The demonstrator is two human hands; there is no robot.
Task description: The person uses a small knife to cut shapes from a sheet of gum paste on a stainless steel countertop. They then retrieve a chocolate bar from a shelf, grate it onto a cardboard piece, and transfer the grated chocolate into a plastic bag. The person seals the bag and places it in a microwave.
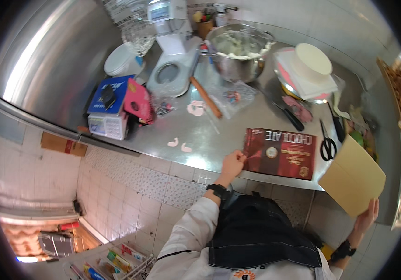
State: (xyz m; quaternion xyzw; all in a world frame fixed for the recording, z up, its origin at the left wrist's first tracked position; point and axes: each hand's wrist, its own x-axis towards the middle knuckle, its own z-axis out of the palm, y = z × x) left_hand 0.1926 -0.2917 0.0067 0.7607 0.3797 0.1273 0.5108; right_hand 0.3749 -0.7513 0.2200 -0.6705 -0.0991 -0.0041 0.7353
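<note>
A flat dark red foil packet [280, 153] with large print lies along the front edge of the stainless steel table [151, 141]. My left hand [233, 163] pinches the packet's left edge between thumb and fingers. Off to the right, my right hand [366, 215] grips the lower corner of a pale yellow rectangular sheet or board [354, 176], tilted past the table's front right corner. Black-handled scissors [327, 145] rest between the packet and the sheet. Left of the packet lie two small pale pink curved pieces [179, 144].
Behind are a steel mixing bowl [237, 66] with whitish cream, a round cream-coloured block [313, 58] on a turntable, and a black-handled spatula [293, 119]. A wooden rolling pin [206, 97], a large scale [169, 71] and a small scale [107, 125] with boxes stand leftward.
</note>
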